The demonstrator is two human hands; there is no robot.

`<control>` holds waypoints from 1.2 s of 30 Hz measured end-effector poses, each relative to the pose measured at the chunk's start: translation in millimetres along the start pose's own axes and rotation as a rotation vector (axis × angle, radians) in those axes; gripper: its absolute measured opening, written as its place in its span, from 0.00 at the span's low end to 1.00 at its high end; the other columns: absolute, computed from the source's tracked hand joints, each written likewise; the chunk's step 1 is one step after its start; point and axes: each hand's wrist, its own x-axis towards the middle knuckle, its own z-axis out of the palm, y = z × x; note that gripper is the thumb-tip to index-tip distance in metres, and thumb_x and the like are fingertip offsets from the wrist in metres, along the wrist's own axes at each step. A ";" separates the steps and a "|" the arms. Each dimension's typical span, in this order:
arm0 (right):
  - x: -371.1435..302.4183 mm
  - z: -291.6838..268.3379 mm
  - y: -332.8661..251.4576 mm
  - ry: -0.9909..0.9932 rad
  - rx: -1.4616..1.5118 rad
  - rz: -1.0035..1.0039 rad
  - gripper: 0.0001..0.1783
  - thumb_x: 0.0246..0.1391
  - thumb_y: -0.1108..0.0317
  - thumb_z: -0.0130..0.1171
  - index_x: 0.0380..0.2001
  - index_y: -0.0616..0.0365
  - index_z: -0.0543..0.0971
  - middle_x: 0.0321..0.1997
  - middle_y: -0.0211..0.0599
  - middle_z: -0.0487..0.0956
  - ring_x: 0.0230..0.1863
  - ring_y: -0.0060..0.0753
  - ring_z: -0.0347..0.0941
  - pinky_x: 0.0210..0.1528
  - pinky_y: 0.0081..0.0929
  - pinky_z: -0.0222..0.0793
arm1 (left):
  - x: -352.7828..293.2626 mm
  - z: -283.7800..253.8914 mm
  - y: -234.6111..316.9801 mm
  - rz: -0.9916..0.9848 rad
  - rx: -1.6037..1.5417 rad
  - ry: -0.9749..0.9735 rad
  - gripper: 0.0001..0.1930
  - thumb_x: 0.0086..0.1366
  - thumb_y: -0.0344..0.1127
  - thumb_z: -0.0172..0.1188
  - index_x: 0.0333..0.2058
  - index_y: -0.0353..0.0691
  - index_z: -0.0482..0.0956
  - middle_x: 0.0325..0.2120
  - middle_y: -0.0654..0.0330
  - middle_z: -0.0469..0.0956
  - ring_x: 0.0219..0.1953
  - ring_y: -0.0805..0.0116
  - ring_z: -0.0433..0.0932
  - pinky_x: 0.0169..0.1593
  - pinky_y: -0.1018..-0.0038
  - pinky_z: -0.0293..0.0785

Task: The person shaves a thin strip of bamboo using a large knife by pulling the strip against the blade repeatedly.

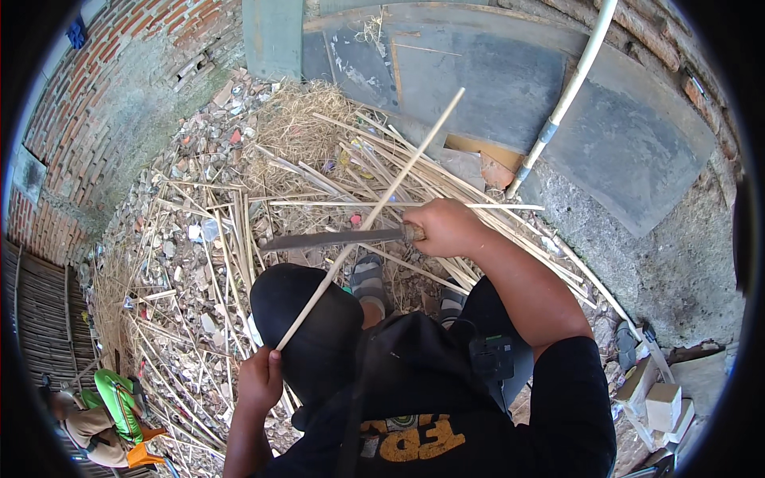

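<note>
Step in hand, as I judge it: shaving or trimming a pale stick [398, 179] with a long blade [307, 239]. Left hand [259, 382]: fingers pinched about the stick's near end; from there the stick slants over the dark-clad left knee [307, 307] and away to the upper right, far end unsupported. Right hand [448, 227]: fingers wrapped round the handle [413, 232], blade pointing left, crossing the stick around mid-length; whether edge and stick touch, cannot tell. Next move seems to call for a firm left grip, a steady blade angle, and a stroke kept clear of the knee. Ground: rubble [170, 248] strewn with loose sticks [510, 207], dry straw [299, 123] heaped beyond. Room: brick wall [119, 80] at left, a slatted screen [48, 311] nearer; dark grey panels [494, 84] along the far side, a pole [578, 80] slanting in front; pale blocks [663, 406] piled lower right. Another person [118, 402], partly in green, at lower left, well apart.
</note>
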 end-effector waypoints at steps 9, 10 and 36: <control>9.5 7.8 35.7 0.093 0.137 0.096 0.13 0.49 0.60 0.66 0.38 0.51 0.82 0.33 0.47 0.83 0.39 0.53 0.81 0.42 0.47 0.76 | 7.4 3.7 -9.9 0.007 -0.013 -0.027 0.21 0.77 0.43 0.45 0.26 0.36 0.70 0.17 0.43 0.73 0.24 0.36 0.75 0.27 0.50 0.67; 7.4 6.3 25.9 0.059 0.125 0.089 0.14 0.49 0.60 0.66 0.38 0.52 0.82 0.33 0.47 0.83 0.39 0.53 0.81 0.42 0.47 0.76 | 8.9 0.5 -7.4 0.010 -0.045 -0.040 0.21 0.77 0.43 0.45 0.26 0.35 0.71 0.17 0.43 0.74 0.24 0.36 0.76 0.27 0.50 0.67; 8.7 9.7 41.5 0.023 0.104 0.116 0.14 0.48 0.61 0.67 0.37 0.55 0.82 0.30 0.49 0.81 0.33 0.50 0.79 0.39 0.42 0.74 | 8.3 4.9 -6.5 -0.027 0.060 -0.020 0.20 0.77 0.43 0.45 0.27 0.37 0.73 0.19 0.45 0.77 0.25 0.38 0.78 0.30 0.49 0.71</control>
